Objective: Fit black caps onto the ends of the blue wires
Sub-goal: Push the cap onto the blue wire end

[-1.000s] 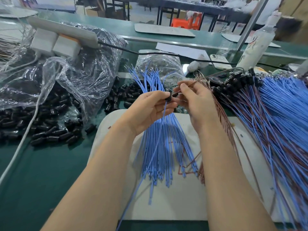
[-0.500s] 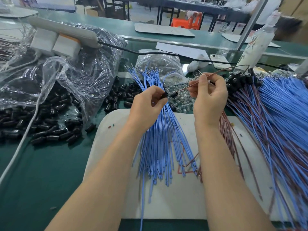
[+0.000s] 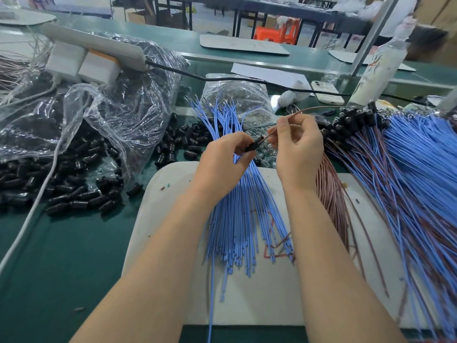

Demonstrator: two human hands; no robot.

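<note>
head: clear plastic bag [image 3: 138, 100] holds black caps [image 3: 81, 154]

I count 2 hands: left hand [image 3: 222, 167] & right hand [image 3: 300, 152]. Held up: 1 black cap [image 3: 252, 146], 1 brown wire [image 3: 311, 108]. Dozens of loose caps [image 3: 74, 194], approx. only. Dozens of blue wires [image 3: 242, 219] too. 2 clear bags [image 3: 128, 105], 1 phone [image 3: 325, 91], 1 bottle [image 3: 378, 70], 2 white plugs [image 3: 99, 68].

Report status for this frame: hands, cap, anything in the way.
Left hand pinches black cap. Right hand pinches brown wire, tip at the cap. Loose blue wires lie under both hands; nothing blocks the cap.
</note>
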